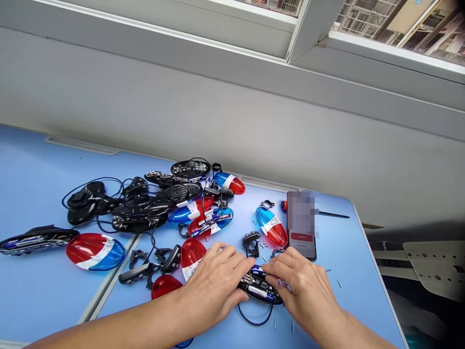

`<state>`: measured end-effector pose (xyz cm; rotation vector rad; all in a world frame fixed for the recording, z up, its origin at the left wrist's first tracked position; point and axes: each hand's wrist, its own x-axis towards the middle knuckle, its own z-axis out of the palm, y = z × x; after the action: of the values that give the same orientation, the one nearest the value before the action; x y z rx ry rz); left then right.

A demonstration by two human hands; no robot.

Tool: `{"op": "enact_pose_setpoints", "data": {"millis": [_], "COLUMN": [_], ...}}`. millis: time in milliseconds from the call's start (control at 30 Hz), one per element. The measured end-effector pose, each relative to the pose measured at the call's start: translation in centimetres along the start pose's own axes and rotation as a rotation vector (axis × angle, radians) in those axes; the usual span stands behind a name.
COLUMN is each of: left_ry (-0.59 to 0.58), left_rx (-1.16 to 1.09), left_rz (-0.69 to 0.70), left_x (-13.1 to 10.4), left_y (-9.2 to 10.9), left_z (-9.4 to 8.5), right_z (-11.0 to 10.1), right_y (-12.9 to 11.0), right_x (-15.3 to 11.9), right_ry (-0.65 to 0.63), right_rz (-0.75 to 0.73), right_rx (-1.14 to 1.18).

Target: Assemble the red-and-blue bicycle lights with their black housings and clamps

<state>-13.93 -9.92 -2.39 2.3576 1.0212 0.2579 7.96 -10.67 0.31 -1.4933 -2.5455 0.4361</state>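
An opened black bike-light housing point(269, 288) lies on the table between my hands, with a circuit board and blue-and-silver batteries in it. My left hand point(217, 277) is closed on its left end, fingers along the top and thumb below. On the right, my right hand point(300, 285) has its fingertips pressed on the upper battery point(257, 269), the thumb near the housing's right end. The fingers partly hide both ends of the housing. A thin black cable point(255, 324) loops out below it. Just beyond my left hand sits a red-and-white light cover point(192, 253).
Several black housings point(140, 213) with cables are heaped at left. Near the right hand lie a blue-white-red cover point(271, 227), a clamp bracket point(251, 243), a phone point(301, 223) and a screwdriver point(332, 214). Loose screws point(292, 326) are scattered about. A wall runs behind the table.
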Motion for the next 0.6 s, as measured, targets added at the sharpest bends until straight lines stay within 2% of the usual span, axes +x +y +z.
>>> {"op": "enact_pose_setpoints", "data": {"millis": [167, 433, 500, 600], "left_ry": [-0.014, 0.035, 0.039, 0.02], "left_rx": [0.02, -0.049, -0.114, -0.219], "left_rz": [0.009, 0.02, -0.015, -0.026], "left_x": [-0.1, 0.0, 0.0, 0.2], "left_y": [0.2, 0.0, -0.2, -0.7], "left_z": [0.0, 0.3, 0.1, -0.5], "right_z": [-0.6, -3.4, -4.3, -5.5], "right_y": [0.2, -0.4, -0.2, 0.6], "right_x": [-0.1, 1.2, 1.3, 1.3], "right_ry": [-0.118, -0.312, -0.312, -0.296], "right_rz": [0.056, 0.036, 0.081, 0.189], "right_rx": [0.051, -0.112, -0.006, 0.316]}}
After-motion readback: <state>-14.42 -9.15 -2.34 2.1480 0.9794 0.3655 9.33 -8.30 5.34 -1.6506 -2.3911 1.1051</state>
